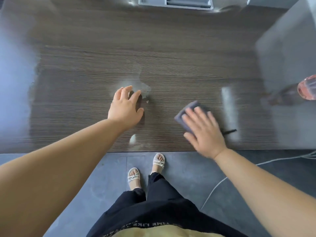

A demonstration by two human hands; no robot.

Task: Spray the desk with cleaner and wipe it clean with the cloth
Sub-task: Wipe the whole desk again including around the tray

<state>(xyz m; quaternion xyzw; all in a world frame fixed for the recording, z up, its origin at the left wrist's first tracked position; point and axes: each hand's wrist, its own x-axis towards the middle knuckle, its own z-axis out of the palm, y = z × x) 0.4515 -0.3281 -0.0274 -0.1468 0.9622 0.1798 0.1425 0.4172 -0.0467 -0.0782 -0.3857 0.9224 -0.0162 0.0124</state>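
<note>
dark wood-grain desk (85,103) with wet patches; grey tiled floor (179,170) below.

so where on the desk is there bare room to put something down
The widest bare stretch of desk lies between the grey tray at the far edge and the two hands. Left of the left hand is bare too. The right is tighter: the right hand presses the cloth there, with the pink bottle at the edge.

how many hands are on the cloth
1: the right hand lies flat on the cloth near the desk front edge; the left hand is over bare wood.
</note>
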